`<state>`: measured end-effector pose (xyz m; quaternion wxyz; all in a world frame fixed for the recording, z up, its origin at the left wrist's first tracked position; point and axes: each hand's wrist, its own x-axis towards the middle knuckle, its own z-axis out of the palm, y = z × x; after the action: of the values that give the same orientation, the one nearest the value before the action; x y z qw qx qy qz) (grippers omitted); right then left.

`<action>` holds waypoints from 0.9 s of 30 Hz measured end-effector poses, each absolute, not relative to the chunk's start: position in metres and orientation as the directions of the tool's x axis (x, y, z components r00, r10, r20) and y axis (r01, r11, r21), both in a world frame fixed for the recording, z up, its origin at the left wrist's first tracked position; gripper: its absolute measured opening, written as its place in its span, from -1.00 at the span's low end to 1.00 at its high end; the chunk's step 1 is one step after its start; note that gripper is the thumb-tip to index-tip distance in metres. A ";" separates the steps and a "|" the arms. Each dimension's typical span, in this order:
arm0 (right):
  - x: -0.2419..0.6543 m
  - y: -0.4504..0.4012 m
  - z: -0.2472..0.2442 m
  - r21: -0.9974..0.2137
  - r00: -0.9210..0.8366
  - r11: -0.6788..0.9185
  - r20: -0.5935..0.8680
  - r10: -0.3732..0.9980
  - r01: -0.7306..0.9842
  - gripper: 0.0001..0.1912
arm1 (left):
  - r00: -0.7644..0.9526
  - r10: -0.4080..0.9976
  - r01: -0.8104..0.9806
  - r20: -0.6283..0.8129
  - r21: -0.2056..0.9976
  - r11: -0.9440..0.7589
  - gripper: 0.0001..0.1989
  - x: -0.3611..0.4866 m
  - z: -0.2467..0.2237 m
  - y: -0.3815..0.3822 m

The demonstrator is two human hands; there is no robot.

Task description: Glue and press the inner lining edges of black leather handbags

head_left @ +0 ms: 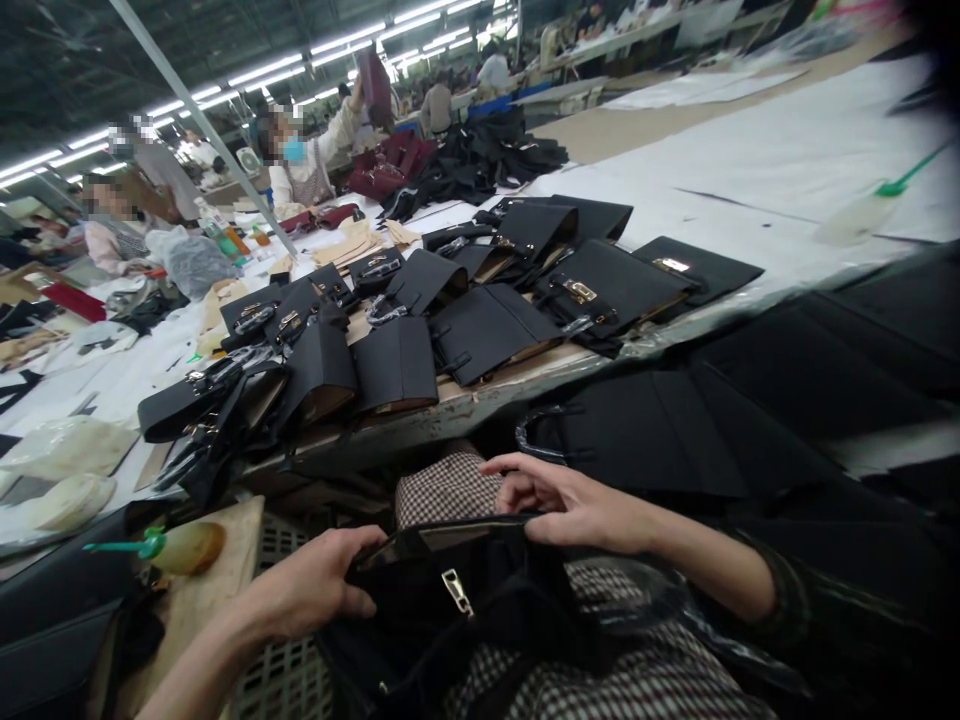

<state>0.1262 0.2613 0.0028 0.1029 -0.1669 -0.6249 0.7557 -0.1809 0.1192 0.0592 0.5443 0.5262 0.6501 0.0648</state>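
Long fluorescent tubes [262,72] run in rows under a dark factory ceiling. A long white-covered worktable [750,150] stretches away, with further tables [600,50] behind it.

Black handbag with a gold clasp [450,590] on the lap: smooth leather-look, slight sheen; clasp is polished gold-tone metal. Flat black bag panels [487,325] on the bench: same matt-to-satin leather look, shiny gold metal locks. Checked trousers [450,485]: woven cloth, matt. White table cover [750,150]: matt, paper or cloth, can't tell. Green-capped squeeze bottle [180,547]: translucent plastic. Board [217,590] under it: bare wood, rough.
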 end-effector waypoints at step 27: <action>0.099 0.275 -0.010 -0.920 -0.948 0.393 0.137 0.286 -0.015 -0.75 | 0.170 0.850 0.409 -0.498 0.821 0.399 -0.87 -0.171 0.005 0.133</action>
<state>0.0989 0.2751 -0.0100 0.1381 -0.0826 -0.8230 0.5448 -0.1707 0.1332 0.0046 0.5675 0.5125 0.6144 0.1943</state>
